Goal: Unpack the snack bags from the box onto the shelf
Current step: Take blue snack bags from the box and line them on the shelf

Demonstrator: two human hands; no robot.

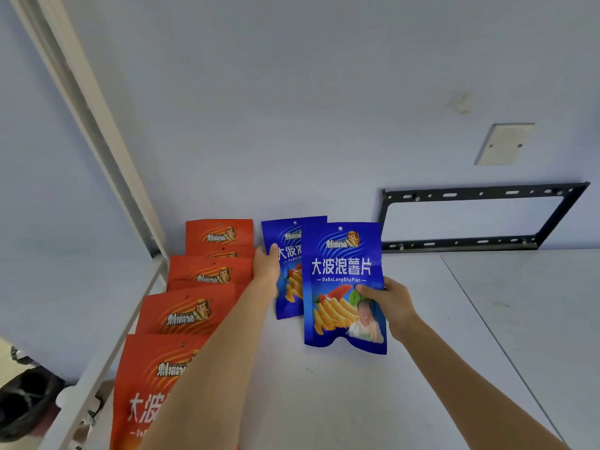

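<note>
both hands (388, 302) grip 2 blue snack bags (344, 280) over shelf (422, 368).

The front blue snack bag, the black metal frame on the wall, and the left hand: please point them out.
front blue snack bag (342, 267), head view, on its white title text
black metal frame (467, 193), head view, on its top bar
left hand (267, 266), head view, on its back

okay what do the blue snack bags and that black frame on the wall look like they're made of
Blue snack bags, front and rear: likely glossy printed plastic film, judging by the sheen and the soft, wavy bottom edge. Black rectangular wall frame: probably painted metal with a matte finish; thin flat bars with punched slots and screws.
</note>
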